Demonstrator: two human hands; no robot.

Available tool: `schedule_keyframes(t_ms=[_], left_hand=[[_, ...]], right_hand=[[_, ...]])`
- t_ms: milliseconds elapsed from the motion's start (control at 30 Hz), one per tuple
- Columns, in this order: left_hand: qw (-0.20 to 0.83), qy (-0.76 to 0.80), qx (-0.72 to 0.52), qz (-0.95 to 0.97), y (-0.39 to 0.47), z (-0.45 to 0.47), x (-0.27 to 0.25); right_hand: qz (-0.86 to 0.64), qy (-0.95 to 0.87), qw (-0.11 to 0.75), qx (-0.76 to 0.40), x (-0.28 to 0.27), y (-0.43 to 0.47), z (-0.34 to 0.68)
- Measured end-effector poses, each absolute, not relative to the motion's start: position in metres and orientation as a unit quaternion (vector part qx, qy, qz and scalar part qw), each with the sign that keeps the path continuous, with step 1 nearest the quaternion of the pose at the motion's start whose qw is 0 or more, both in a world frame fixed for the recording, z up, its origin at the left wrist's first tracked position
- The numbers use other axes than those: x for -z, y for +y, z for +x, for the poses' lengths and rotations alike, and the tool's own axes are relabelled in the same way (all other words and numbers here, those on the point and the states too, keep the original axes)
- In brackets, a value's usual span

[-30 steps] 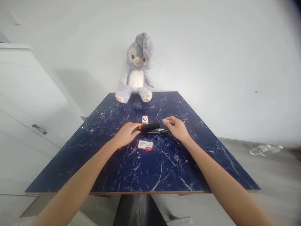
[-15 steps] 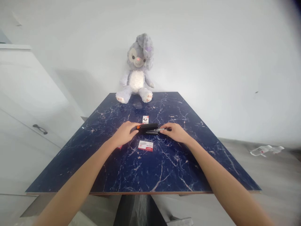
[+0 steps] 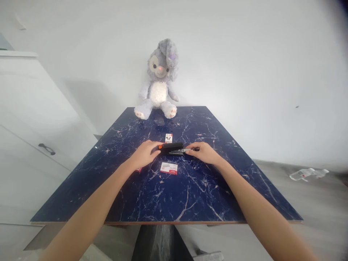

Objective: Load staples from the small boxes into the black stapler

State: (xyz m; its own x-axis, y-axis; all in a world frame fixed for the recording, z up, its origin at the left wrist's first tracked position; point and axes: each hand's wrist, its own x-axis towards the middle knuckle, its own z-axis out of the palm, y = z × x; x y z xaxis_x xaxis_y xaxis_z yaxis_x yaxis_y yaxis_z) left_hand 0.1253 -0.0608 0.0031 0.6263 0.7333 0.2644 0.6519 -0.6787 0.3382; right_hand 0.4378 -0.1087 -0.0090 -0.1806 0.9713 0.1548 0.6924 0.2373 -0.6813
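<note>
A marbled desk [image 3: 217,192] is filling the lower centre. Mid-frame, the left hand [image 3: 144,154] and right hand [image 3: 203,152] are flanking a black stapler [image 3: 173,146], left fingers grasping its orange-marked end. A flat box [image 3: 169,168] is lying just below. Right fingers are pinching a silvery strip [image 3: 187,149] at the stapler's right end.

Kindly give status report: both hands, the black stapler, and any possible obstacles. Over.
Left hand holding black stapler, open, by orange-marked end. Right hand pinching silvery strip at other end. Small box close behind, flat box in front; neither visibly blocking.
</note>
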Motion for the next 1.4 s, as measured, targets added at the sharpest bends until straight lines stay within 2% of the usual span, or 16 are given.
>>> schedule_keyframes(t_ms=[700,1000,1400], left_hand=[[0.11,0.396,-0.184,0.893,-0.06,0.125,-0.004],[0.118,0.394,-0.181,0.893,-0.061,0.123,-0.005],[0.147,0.421,-0.155,0.881,-0.061,0.124,-0.007]], right_hand=[[-0.569,-0.74,0.296,-0.204,0.012,-0.109,0.435],[-0.663,-0.677,0.287,-0.142,0.011,-0.104,0.445],[-0.703,-0.651,0.249,-0.14,0.002,-0.108,0.442]])
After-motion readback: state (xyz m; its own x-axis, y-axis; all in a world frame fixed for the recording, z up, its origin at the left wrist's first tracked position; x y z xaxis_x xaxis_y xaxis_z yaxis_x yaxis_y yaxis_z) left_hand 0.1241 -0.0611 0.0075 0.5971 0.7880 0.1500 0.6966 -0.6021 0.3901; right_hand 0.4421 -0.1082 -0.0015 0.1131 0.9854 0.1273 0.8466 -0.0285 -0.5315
